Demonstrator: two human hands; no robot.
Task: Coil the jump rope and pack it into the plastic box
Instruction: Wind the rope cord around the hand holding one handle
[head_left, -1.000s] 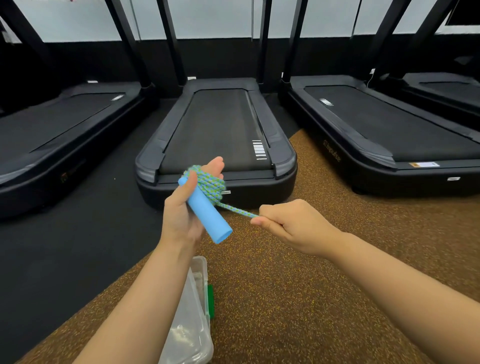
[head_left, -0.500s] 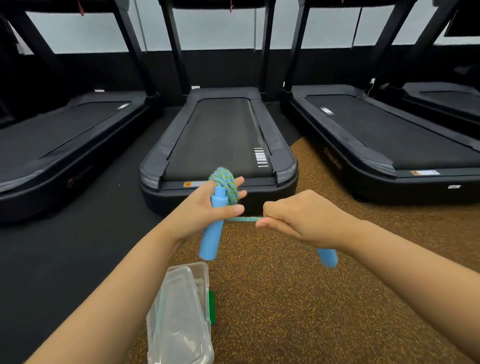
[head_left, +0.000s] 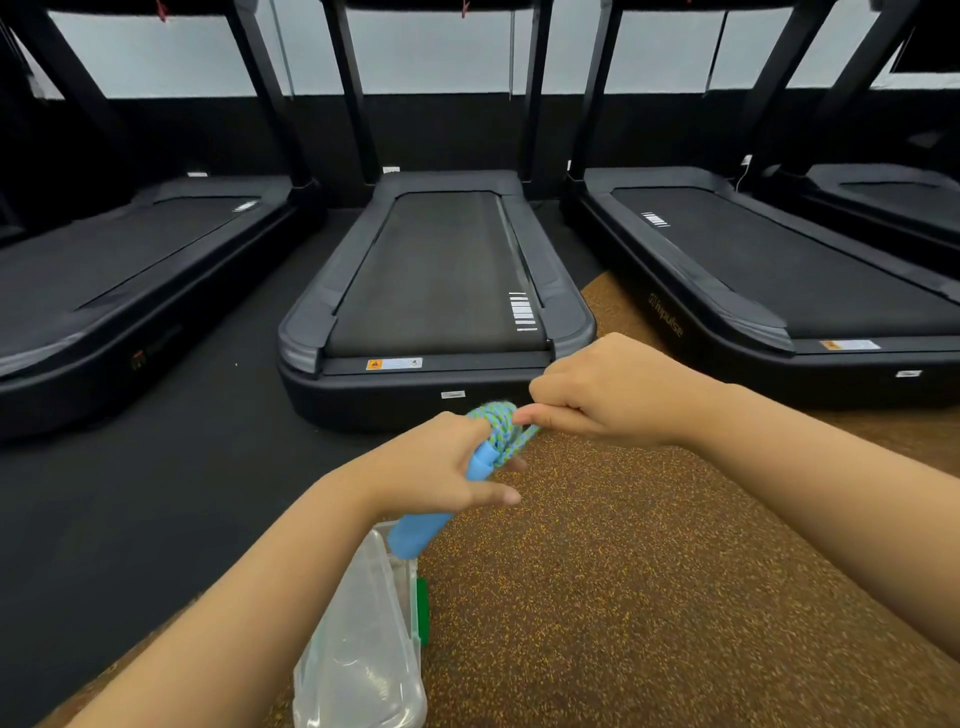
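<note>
While poised over the plastic box (head_left: 358, 665) on the floor (head_left: 623, 571), grips the blue handle (head_left: 415, 530) of the jump rope (head_left: 501, 427) in the left hand (head_left: 434, 467), coils bunched at its top end, and pinches the cord right beside them with the curled right hand (head_left: 613, 395).

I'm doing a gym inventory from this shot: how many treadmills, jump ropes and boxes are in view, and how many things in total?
Treadmills: 4, the far right one partly cut off
Jump rope: 1, gripped by the left hand and right hand
Plastic box: 1
Total: 6
</note>
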